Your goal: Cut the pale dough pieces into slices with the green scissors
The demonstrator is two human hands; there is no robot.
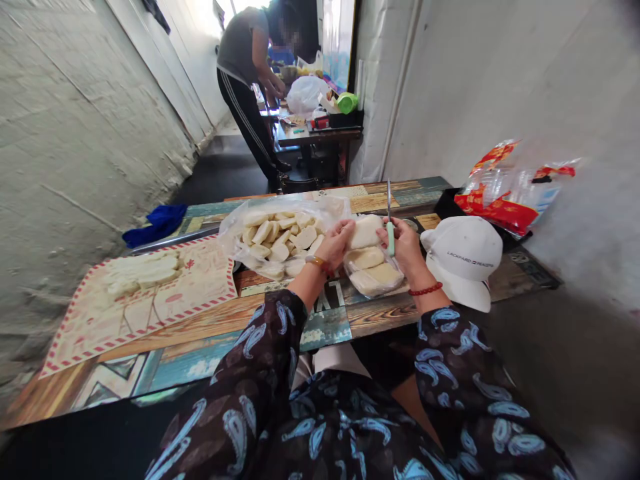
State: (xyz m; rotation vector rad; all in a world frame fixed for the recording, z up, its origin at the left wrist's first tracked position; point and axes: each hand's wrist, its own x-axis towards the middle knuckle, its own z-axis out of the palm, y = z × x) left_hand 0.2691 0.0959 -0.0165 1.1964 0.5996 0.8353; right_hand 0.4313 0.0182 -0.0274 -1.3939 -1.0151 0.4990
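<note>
My left hand is closed on the left edge of a white, rounded block of food, perhaps a steamed bun or rice cake. My right hand grips a knife by its pale green handle, the thin blade pointing up and away. Its fingertips also reach the block's right edge. Just below both hands, more such blocks lie in a clear plastic bag. To the left, an open plastic bag holds many pale cut slices.
A white cap lies right of my right hand, with a red-printed plastic package behind it. At left are a patterned sheet bearing long white pieces and a blue cloth. Another person bends over a farther table.
</note>
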